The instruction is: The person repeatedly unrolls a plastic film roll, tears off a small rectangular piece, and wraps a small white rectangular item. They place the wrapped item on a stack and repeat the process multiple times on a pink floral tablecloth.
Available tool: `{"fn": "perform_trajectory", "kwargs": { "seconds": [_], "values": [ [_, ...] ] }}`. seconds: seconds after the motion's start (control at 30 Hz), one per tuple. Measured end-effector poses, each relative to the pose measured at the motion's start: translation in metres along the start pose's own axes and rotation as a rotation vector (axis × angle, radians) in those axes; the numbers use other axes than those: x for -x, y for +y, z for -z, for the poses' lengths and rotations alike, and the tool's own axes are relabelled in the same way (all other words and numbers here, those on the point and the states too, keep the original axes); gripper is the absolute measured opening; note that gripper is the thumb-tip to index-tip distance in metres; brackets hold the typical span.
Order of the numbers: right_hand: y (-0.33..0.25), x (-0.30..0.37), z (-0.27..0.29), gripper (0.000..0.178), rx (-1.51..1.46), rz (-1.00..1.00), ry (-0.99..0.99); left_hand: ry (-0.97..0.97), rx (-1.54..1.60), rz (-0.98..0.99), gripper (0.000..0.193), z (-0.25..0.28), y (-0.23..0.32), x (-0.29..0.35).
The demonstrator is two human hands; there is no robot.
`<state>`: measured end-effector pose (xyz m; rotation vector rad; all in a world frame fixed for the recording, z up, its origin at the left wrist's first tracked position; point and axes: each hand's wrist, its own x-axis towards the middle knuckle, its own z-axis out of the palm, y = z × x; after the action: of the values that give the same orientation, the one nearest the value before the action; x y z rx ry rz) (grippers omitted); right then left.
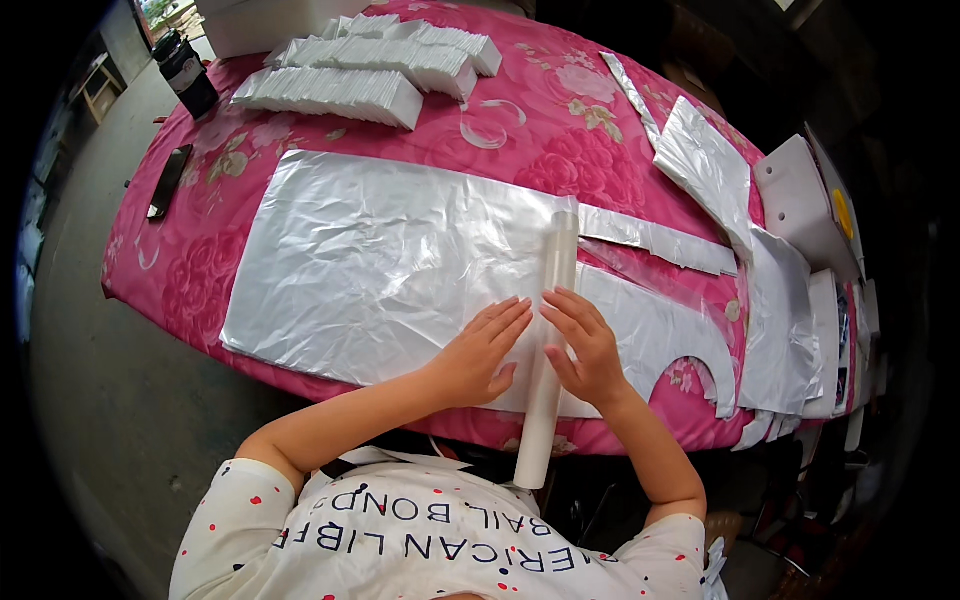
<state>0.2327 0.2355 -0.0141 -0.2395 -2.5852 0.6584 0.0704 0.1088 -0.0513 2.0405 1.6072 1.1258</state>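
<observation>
A long whitish roll of film [543, 415] lies across the pink table, its near end jutting past the edge toward me. To its left spreads a large crinkled silvery sheet [340, 260]. My left hand [482, 348] rests flat on that sheet, just left of the roll, with fingers outstretched. On the other side, my right hand [588, 350] has its fingers extended and its fingertips at the roll; whether they press on it I cannot tell. Neither hand grips anything. Right of the roll lies a silvery piece [640, 320] with a curved cut-out.
Rows of folded white packets [335, 95] sit at the far left beside a white box [265, 25]. A dark bottle [188, 80] and a phone [169, 182] are near the left edge. Silvery sheets [775, 330] and white foam boxes [808, 200] line the right side.
</observation>
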Motion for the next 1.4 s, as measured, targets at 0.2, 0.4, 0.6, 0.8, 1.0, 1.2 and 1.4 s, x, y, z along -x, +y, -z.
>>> {"fn": "perform_trajectory", "kwargs": {
  "seconds": [0.2,0.4,0.6,0.8,1.0,1.2,1.4],
  "values": [
    [0.003,0.048,0.009,0.063,0.216,-0.027,-0.272,0.040,0.118,0.179,0.060,0.052,0.001,0.046],
    [-0.051,-0.051,-0.072,0.060,0.018,0.225,-0.285,0.265,0.171,0.349,0.045,0.098,-0.003,0.098],
    [-0.124,-0.120,-0.106,0.035,-0.464,0.446,-0.364,0.549,0.369,0.544,0.042,0.137,0.002,0.164],
    [-0.067,-0.138,-0.122,0.042,-0.013,0.397,-0.265,0.617,0.401,0.705,0.043,0.138,0.012,0.226],
    [-0.092,-0.197,-0.196,0.045,0.032,0.490,-0.308,0.520,0.135,0.782,0.051,0.141,0.018,0.228],
    [-0.158,-0.244,-0.271,0.042,0.010,0.150,-0.092,0.366,-0.515,1.017,0.077,0.145,0.012,0.214],
    [-0.168,-0.238,-0.284,0.062,-0.185,-0.147,0.333,0.562,0.044,1.147,0.071,0.160,0.005,0.219]
  ]
}}
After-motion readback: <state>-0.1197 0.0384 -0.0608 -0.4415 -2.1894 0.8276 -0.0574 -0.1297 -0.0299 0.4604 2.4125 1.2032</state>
